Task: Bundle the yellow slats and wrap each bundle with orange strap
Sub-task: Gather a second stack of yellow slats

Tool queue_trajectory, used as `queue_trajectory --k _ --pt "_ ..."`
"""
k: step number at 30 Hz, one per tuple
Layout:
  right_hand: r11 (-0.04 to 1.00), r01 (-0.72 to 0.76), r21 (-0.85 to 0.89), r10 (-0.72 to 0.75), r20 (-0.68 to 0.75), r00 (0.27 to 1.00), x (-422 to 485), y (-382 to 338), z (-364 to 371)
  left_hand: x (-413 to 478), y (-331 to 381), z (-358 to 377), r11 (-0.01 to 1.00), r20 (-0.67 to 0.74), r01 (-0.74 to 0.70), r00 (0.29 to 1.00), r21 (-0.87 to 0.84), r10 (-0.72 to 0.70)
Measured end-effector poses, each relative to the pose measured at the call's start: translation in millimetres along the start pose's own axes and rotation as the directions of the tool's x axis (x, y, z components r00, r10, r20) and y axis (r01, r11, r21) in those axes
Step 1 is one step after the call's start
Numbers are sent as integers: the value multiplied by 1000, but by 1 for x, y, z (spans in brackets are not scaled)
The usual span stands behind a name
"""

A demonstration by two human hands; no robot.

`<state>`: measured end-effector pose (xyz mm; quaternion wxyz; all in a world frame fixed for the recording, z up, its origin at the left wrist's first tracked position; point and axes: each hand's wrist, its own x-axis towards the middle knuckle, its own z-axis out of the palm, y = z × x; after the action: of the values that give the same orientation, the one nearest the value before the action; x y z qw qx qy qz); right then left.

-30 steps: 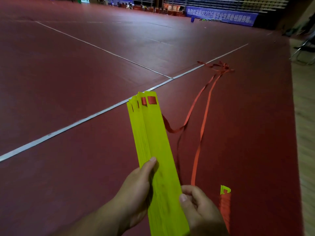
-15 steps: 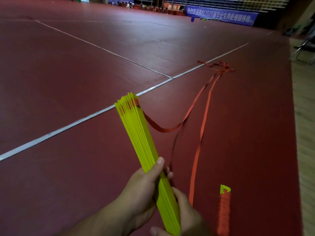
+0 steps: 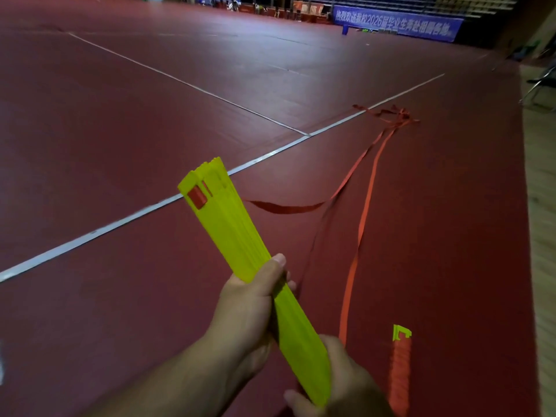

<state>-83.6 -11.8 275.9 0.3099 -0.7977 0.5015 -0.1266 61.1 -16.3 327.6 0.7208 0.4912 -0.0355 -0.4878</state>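
Observation:
A stack of yellow slats [image 3: 228, 233] points up and to the left, with a red patch showing through the slot at its far end. My left hand [image 3: 249, 308] grips the stack round its middle, thumb on top. My right hand [image 3: 346, 383] holds the near end from the right. An orange strap [image 3: 365, 206] runs from the slats' far end, sags in the air, and trails across the floor to a tangled heap [image 3: 391, 114] farther off. A second slat bundle wound in orange strap [image 3: 399, 371] lies on the floor at lower right.
The floor is dark red sports matting with white lines [image 3: 126, 218] crossing it. A wooden floor strip [image 3: 541, 236] runs along the right. A chair leg [image 3: 538, 85] and a blue banner [image 3: 397, 25] stand far away.
The stack has turned in my hands from edge-on to showing its broad face, and its far end swung a little left. The strap's sagging part shifted with it.

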Motion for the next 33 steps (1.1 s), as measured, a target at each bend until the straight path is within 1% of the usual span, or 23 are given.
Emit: queue_trajectory --k 2,3,5,6,8,9,11,12,14,15,16,18,20,22,24,25,26,27,28,29,31,32,33 --pt "999 -9 -46 12 67 998 3 -1 -7 -1 -3 2 1000 -60 -17 998 -25 15" --pt "995 -37 -90 41 42 998 6 -1 -7 -2 -1 2 999 -39 7 999 -45 -9" --pt "988 -146 -50 147 21 989 9 -6 -11 0 5 -2 997 105 78 992 -26 -75" --pt "986 -164 -37 165 45 985 9 -7 -12 1 10 -4 994 201 110 974 -15 -105" --pt "986 -164 6 164 68 984 13 -5 -13 0 18 -7 981 386 184 911 -66 -145" --pt "984 -174 31 169 113 979 15 -4 -15 -1 20 -7 971 437 214 887 -108 -147" --pt "988 -142 57 124 243 962 12 -4 -16 -4 18 -2 966 425 202 897 -161 -117" --pt "988 -132 85 108 243 964 7 -6 -15 -3 15 1 973 374 161 923 -167 -88" --pt "981 -147 124 137 82 987 1 -10 -14 -1 11 7 986 235 44 972 -158 -5" --pt "981 -152 116 148 44 988 -1 -10 -12 -1 11 9 990 180 -8 983 -144 34" --pt "982 -164 97 159 53 986 0 -11 -9 -2 11 10 991 152 -40 987 -124 59" --pt "977 -207 54 202 84 976 4 -17 -10 -4 15 11 995 192 -53 979 -83 68" --pt "979 -200 29 197 79 977 15 -17 -21 1 24 9 1000 318 -13 948 -2 13" --pt "966 -164 198 153 66 986 24 -13 -38 11 31 0 995 363 36 929 88 -66" --pt "869 -172 463 173 40 984 27 -5 -52 20 26 -12 957 295 86 940 276 -169" --pt "772 -190 606 198 55 979 27 0 -57 20 17 -21 889 267 83 938 451 -223" --pt "651 -204 731 213 82 974 29 4 -62 19 10 -29 763 275 29 923 646 -268" --pt "514 -217 830 221 117 968 30 7 -67 17 2 -37 596 318 -70 892 800 -322" --pt "395 -226 891 223 146 964 30 10 -73 13 -8 -43 449 386 -189 830 873 -402" --pt "315 -236 919 221 171 960 32 11 -78 9 -15 -47 336 431 -290 749 896 -503" --pt "239 -252 938 221 200 955 33 16 -87 0 -29 -52 141 423 -468 579 872 -697" --pt "204 -251 946 211 208 955 32 20 -91 -4 -38 -54 75 436 -584 508 808 -743" --pt "172 -245 954 188 212 959 33 21 -94 -5 -45 -56 61 487 -692 439 720 -755"
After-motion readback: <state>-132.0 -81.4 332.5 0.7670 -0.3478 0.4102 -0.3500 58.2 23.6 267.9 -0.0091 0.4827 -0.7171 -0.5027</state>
